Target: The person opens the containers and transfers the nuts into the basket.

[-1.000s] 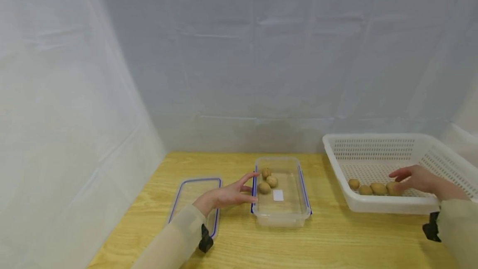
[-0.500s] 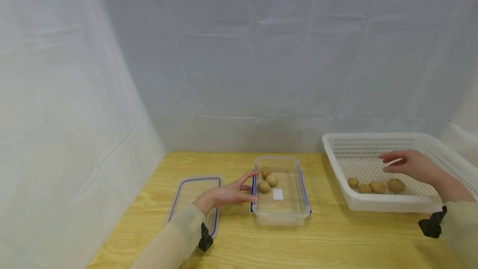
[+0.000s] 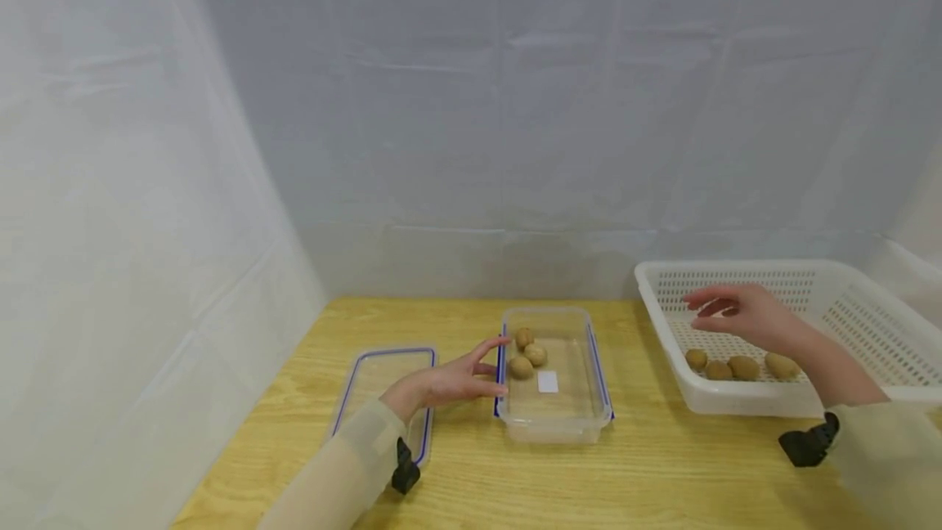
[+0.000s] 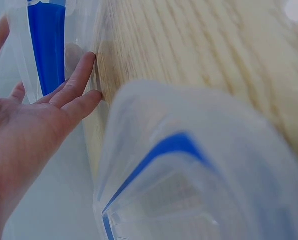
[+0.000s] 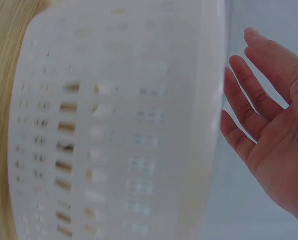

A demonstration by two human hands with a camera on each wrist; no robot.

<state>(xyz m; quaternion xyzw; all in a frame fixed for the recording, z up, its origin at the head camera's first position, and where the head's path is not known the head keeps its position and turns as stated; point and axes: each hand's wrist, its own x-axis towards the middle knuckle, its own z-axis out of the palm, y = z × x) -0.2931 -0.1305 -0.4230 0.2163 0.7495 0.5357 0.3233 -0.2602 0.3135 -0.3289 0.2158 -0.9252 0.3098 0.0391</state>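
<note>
My left hand [image 3: 458,381] touches the left side of a clear plastic food container [image 3: 581,403], thumb and fingers spread along its blue-edged side. In the left wrist view its fingers [image 4: 78,80] lie straight beside a blue clip [image 4: 48,47]. Inside the container sit several small tan-brown, walnut-like pieces [image 3: 522,367], grouped at the left, and a white label [image 3: 548,382]. My right hand [image 3: 752,317] is above the white perforated basket [image 3: 736,401], near its left part. In the right wrist view that hand [image 5: 283,130] has loosely extended fingers with nothing in them.
Several more tan-brown, walnut-like pieces [image 3: 743,367] lie along the basket's near side. The container's clear lid [image 3: 390,366], with a blue seal, lies on the wooden table [image 3: 611,489] below my left forearm. White sheeting [image 3: 471,145] stands behind and at the sides.
My right hand has risen from the pieces in the basket and moved left across it. One piece near the basket's front has shifted its lie. The left hand stays at the container.
</note>
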